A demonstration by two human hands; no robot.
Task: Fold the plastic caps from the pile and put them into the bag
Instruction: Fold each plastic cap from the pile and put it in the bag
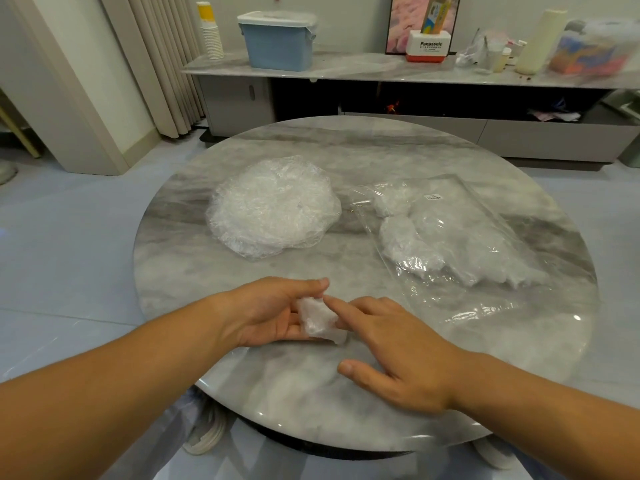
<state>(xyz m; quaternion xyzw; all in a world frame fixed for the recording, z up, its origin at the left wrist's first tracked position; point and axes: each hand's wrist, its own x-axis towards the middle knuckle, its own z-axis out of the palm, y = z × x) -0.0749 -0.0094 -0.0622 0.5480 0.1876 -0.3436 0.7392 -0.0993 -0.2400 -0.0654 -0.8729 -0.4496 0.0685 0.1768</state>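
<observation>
Tabletop (346,150), cap (320,320) in left hand (273,313)

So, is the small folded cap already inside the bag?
No, the folded cap lies in the left hand, with a finger of the right hand on it, apart from the bag.

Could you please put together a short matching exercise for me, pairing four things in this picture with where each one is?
Things:
1. pile of caps
2. bag
3. folded cap
4. blue box

Places:
A. on the sideboard at the back
B. held in the left hand
C. flat on the table, right side
D. on the table, left of the bag

Pairs: 1-D, 2-C, 3-B, 4-A.
</observation>
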